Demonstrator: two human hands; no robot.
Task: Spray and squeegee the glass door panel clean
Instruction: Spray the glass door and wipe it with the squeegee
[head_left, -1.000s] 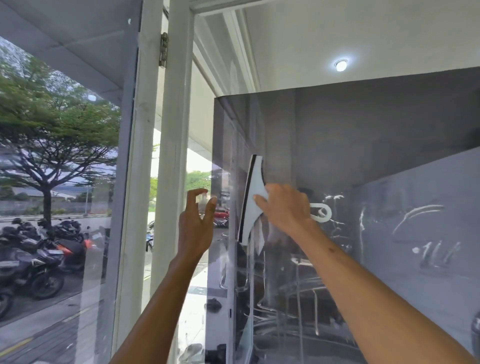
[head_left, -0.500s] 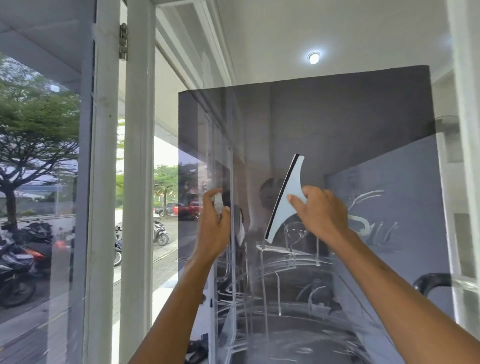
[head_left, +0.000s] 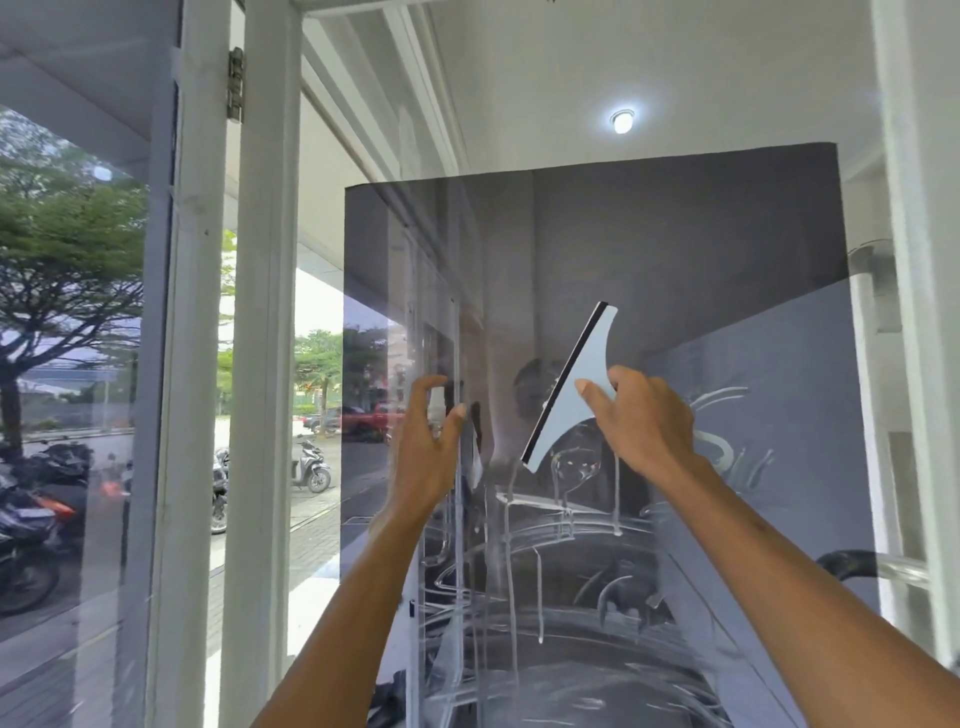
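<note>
— Right hand (head_left: 644, 423) curled round the squeegee (head_left: 571, 395) handle, thumb pressed on its pale body. Black blade edge tilted, set to the glass door panel (head_left: 675, 249) about mid-height; contact hard to confirm.

— And the left hand (head_left: 426, 449)?

— Gripping the panel's free edge, thumb on the near face, fingers curled behind. Steadying it, apparently.

— Sprayed already?

— Looks so: white suds streaks (head_left: 545, 525) and drips across the lower half, below the blade.

— Left to do?

— Probably that whole lower half. Cleaner-looking above, though hard to judge through reflections.
</note>
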